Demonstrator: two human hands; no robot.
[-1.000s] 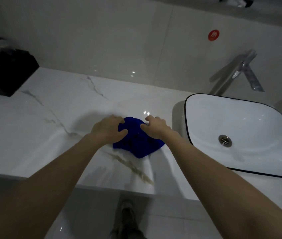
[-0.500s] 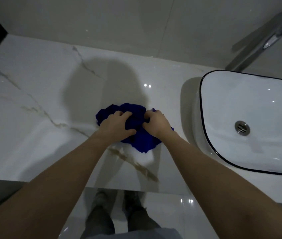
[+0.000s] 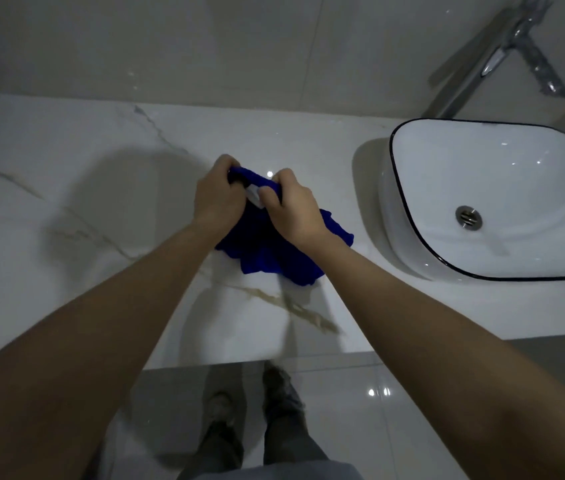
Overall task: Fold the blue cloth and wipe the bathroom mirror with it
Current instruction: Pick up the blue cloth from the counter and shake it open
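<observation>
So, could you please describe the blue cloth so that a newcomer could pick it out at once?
Find the white basin with the dark rim on the marble counter. Just left of it, the left hand and right hand pinch the top edge of the blue cloth, the rest bunched below them. It is the only blue thing among white and grey.

Blue cloth [image 3: 267, 258], centre of frame: soft fabric, matt, crumpled into folds.
Countertop [image 3: 66, 188]: white marble-look stone with grey and brown veins, smooth and polished, showing spots of reflected light.
Basin [image 3: 516, 181], right: glossy white, ceramic by its look, with a thin black line along the rim.
Drain [image 3: 468, 217] in its bowl: bright metal.
Tap [image 3: 475, 76], upper right: chromed metal, shiny.
Wall tiles [image 3: 205, 46], top: pale, smooth, glossy.
Floor tiles [image 3: 360, 420], bottom: pale, highly reflective.
</observation>
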